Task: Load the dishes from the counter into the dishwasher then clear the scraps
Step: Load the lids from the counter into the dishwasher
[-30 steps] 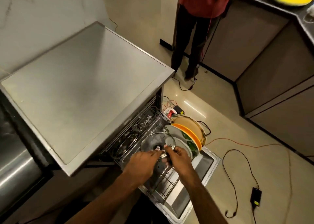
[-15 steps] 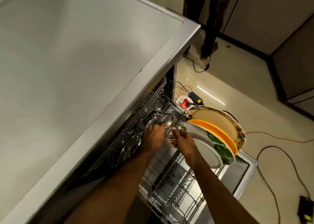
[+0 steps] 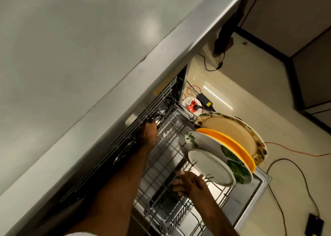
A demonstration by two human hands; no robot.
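L hand [image 3: 148,135] reaches far-left into the lower rack [image 3: 161,165], at a shiny piece [image 3: 158,119], poss. a lid; grip hidden, can't tell; R hand [image 3: 189,183] hangs loose, empty, well apart.

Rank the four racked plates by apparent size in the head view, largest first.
1. Beige plate and leaf-patterned plate: look alike, no ranking.
2. Orange plate: mostly hidden, unsure.
3. Plain white plate: clearly smallest, despite being nearest.

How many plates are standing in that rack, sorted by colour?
Beige plate, mottled rim: 1
Orange plate: 1
White plate with green leaves: 1
Plain white plate: 1
Total: 4
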